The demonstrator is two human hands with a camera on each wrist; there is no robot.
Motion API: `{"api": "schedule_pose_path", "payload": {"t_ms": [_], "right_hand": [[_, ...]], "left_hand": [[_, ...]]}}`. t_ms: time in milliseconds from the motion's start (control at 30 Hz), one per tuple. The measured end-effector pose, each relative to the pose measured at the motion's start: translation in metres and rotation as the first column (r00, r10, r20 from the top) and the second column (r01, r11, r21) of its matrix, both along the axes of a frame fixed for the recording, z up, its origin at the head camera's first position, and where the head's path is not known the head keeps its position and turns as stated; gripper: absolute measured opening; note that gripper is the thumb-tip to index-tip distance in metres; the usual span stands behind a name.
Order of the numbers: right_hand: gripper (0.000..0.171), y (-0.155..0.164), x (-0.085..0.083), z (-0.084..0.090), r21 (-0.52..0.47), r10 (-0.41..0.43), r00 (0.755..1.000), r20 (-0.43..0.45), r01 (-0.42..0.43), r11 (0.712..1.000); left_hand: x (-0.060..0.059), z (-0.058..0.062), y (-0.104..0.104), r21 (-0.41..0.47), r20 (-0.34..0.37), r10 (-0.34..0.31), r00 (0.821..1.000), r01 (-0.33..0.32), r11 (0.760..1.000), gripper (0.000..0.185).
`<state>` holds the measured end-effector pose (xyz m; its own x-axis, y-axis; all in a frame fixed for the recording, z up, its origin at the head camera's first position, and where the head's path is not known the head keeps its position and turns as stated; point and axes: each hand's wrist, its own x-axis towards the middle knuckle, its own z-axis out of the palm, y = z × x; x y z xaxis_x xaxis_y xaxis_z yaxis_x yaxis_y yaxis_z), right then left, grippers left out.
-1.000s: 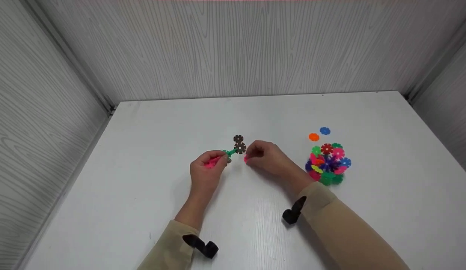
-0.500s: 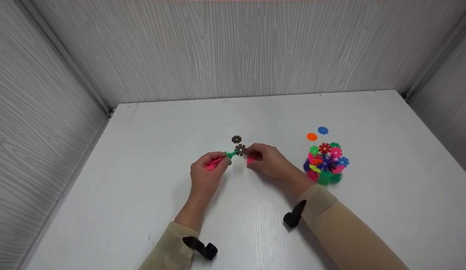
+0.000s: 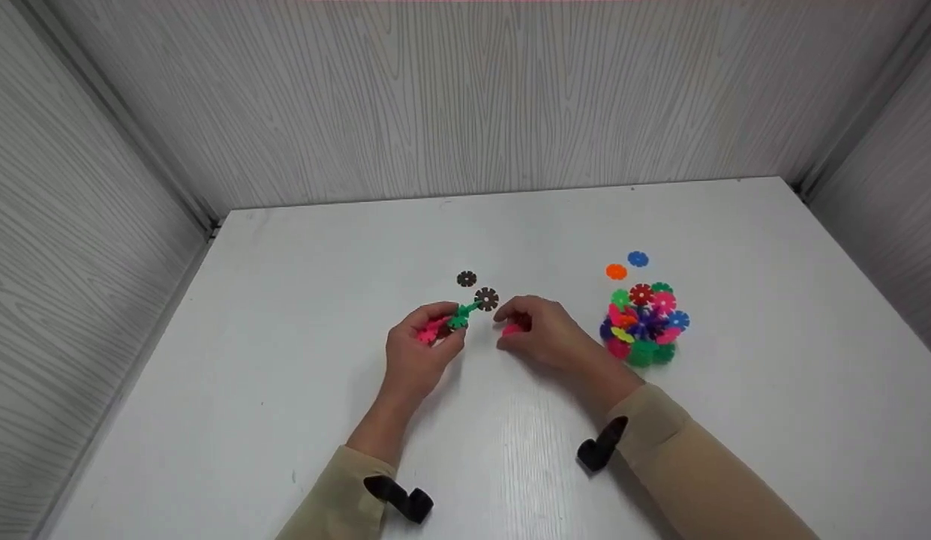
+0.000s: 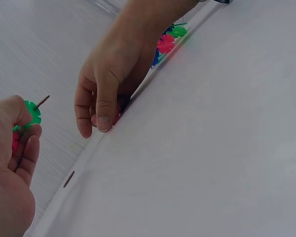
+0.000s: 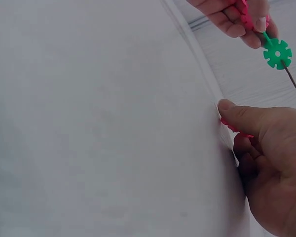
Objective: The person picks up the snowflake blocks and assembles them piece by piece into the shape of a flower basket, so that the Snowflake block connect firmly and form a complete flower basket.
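Observation:
My left hand (image 3: 422, 351) holds a small chain of slotted plastic snowflake discs. Pink discs (image 3: 427, 334) lie within its fingers and green discs (image 3: 458, 321) stick out toward the right. At the chain's tip a brown disc (image 3: 486, 299) is slotted into the green, seen edge-on in the right wrist view. Opposite, my right hand (image 3: 546, 330) pinches pink disc pieces (image 5: 233, 127) between thumb and fingers, partly covered by the hand. A gap separates the two hands. Beyond the chain, a loose brown disc (image 3: 467, 279) lies on the table.
To the right sits a heap of joined, many-coloured discs (image 3: 642, 324). An orange disc (image 3: 617, 271) and a blue disc (image 3: 638, 259) lie flat behind it. The white table (image 3: 285, 360) is bounded by wood-grain panels (image 3: 450, 97) at back and sides.
My left hand has shifted slightly right and turned the chain, showing more green. The chain's brown tip has moved away from the loose brown disc. My right hand has drawn back slightly toward the right.

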<state>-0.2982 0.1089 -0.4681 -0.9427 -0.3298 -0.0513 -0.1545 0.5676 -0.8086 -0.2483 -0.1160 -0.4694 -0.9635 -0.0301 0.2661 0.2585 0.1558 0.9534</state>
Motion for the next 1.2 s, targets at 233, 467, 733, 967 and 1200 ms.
{"api": "schedule_pose_path", "payload": {"t_ms": [233,467,733,967,1200], "right_hand": [[0.026,0.005,0.005,0.001,-0.030,-0.012,1.000,-0.015,0.012,0.999],[0.028,0.013,0.013,0.003,-0.127,-0.060,0.997,0.042,0.065,0.990],[0.033,0.028,0.024,0.012,-0.235,-0.117,0.990,0.076,0.132,0.963],[0.034,0.039,0.028,0.018,-0.382,-0.166,0.986,0.023,0.162,0.910],[0.028,0.043,0.028,0.017,-0.446,-0.215,0.976,0.040,0.210,0.870]], "left_hand": [[0.000,-0.002,0.001,-0.035,-0.020,-0.031,0.999,0.030,0.999,0.032],[0.001,-0.003,0.003,-0.072,-0.021,-0.037,0.999,0.036,0.997,0.035],[0.002,-0.003,0.006,-0.085,-0.039,-0.071,0.997,0.068,0.994,0.035],[0.004,-0.003,0.009,-0.098,-0.013,-0.095,0.995,0.094,0.991,0.033],[0.007,-0.001,0.011,-0.106,0.015,-0.110,0.994,0.111,0.988,0.033]]}}
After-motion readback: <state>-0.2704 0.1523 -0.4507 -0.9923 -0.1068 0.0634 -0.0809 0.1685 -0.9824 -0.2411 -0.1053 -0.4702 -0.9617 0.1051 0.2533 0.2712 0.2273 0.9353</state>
